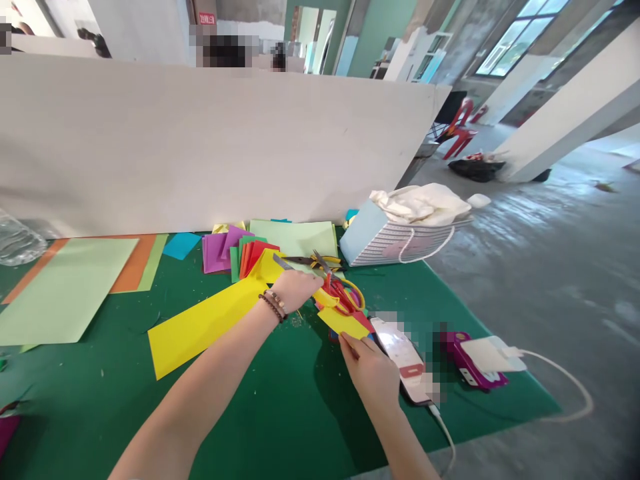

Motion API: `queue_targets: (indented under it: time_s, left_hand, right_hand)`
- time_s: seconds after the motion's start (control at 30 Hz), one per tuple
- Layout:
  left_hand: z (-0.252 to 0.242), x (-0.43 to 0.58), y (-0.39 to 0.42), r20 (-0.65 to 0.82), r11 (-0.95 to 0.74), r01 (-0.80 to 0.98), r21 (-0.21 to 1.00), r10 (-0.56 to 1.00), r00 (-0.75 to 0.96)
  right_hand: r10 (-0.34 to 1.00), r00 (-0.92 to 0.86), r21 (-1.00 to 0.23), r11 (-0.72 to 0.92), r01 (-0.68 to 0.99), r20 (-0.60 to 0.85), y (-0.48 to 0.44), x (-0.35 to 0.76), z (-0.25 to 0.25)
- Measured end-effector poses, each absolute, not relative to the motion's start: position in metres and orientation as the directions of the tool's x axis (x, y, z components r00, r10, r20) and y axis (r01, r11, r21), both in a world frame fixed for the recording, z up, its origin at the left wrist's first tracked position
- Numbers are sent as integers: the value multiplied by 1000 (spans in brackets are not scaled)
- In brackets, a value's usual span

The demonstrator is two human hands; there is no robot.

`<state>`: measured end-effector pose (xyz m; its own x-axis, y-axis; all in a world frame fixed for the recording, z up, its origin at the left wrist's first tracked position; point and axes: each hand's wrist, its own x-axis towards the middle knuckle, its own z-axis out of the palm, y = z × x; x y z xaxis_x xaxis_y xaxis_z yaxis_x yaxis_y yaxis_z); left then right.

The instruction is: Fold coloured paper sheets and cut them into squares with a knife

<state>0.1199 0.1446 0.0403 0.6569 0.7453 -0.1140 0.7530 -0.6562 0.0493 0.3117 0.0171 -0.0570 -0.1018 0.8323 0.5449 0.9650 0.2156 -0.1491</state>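
Note:
My left hand (296, 288), with bead bracelets on the wrist, reaches across the pile of tools with its fingers curled closed. What it grips is mostly hidden; a grey metal strip (283, 262) shows just beyond the knuckles. Right by its fingertips are scissors with red handles (341, 293) and yellow handles (361, 298). My right hand (373, 373) is closed, pinching the lower edge of a small yellow paper piece (343, 322). A long yellow paper strip (205, 327) lies on the table, its far end beside my left wrist.
Coloured papers (220, 252) lie along the back of the green table (270, 413), below a white partition (200, 147). Pale green sheets (70, 287) are at left. A paper bag (367, 233) stands back right. A phone (400, 353) and a purple box (473, 377) sit near the right edge.

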Motion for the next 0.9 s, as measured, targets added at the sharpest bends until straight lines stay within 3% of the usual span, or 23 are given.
queue_targets:
  time_s: [0.33,0.57,0.7,0.83,0.9]
  left_hand:
    - [14,160,153,-68,-775,631,32,628,775]
    - [14,154,120,41,-752,654,76,658,752]
    - [25,99,75,99,-602,794,83,798,594]
    - [21,9,30,68,-286,957,57,957,282]
    - [13,-27,18,48,-205,978,42,978,203]
  right_hand:
    - [860,-61,-258,218,941,506,36,312,-66]
    - [852,-65,-363,289,886,520,12,329,-44]
    - [782,-127,-313,385,868,610,7,322,-31]
    - [731,-245,-323,541,776,637,17,296,-21]
    - [712,-290,-335,597,729,640,26,278,-17]
